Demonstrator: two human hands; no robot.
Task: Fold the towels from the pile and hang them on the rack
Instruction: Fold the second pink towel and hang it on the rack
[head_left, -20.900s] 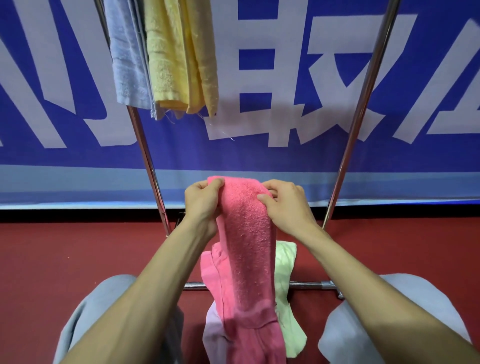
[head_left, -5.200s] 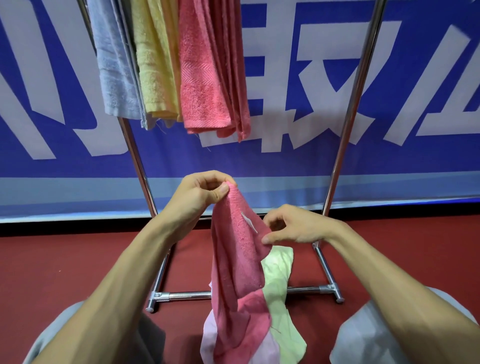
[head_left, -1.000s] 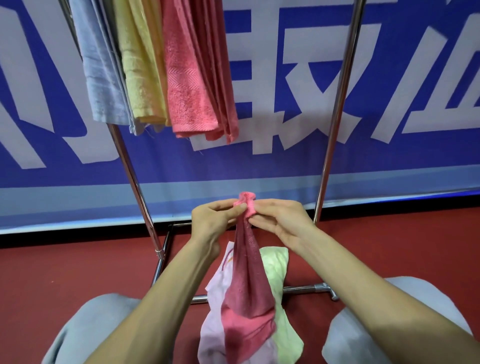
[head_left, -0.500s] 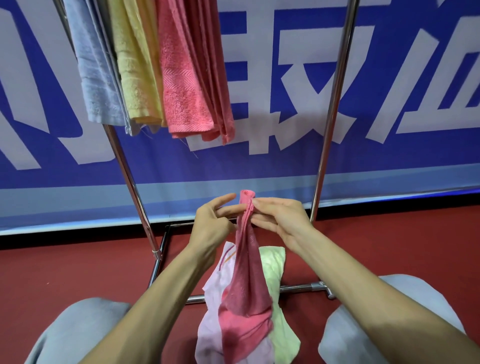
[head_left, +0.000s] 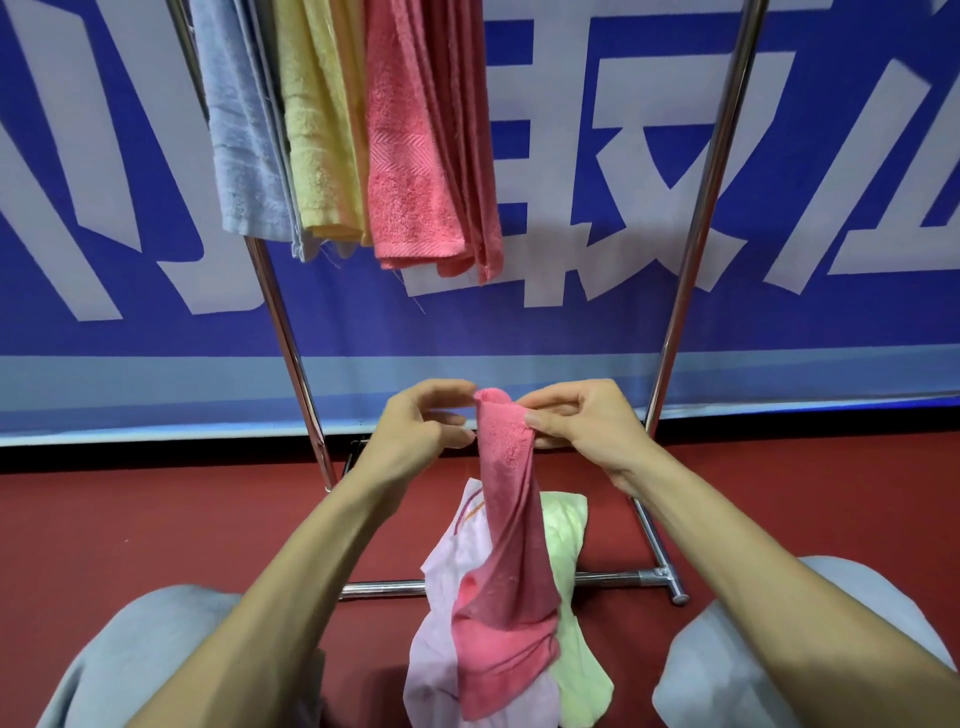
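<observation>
pink terry, twisted into a narrow rope: the towel (head_left: 506, 519) hangs straight down from between your hands. its top is rolled into a small loop, and its lower end flares out over the pile (head_left: 431, 675) below your wrists. the nap is looped and coarse, with a stitched band near the bottom hem.

under it lie a lilac towel (head_left: 457, 561), thinner and smoother with an orange stripe, and a pale green towel (head_left: 566, 545), crumpled, on your right-hand side.

right hand (head_left: 582, 421): thumb and forefinger pinch the towel's edge just under the loop; the other fingers are curled behind.

left hand (head_left: 421, 431): fingers half curled, forefinger tip at the loop, thumb at the left edge. cannot tell whether it grips or only touches.

above your left hand, on the chrome rack (head_left: 691, 249), three folded pieces hang side by side: blue towel (head_left: 239, 130), yellow towel (head_left: 317, 130), coral towel (head_left: 410, 156) with a ribbed band.
</observation>
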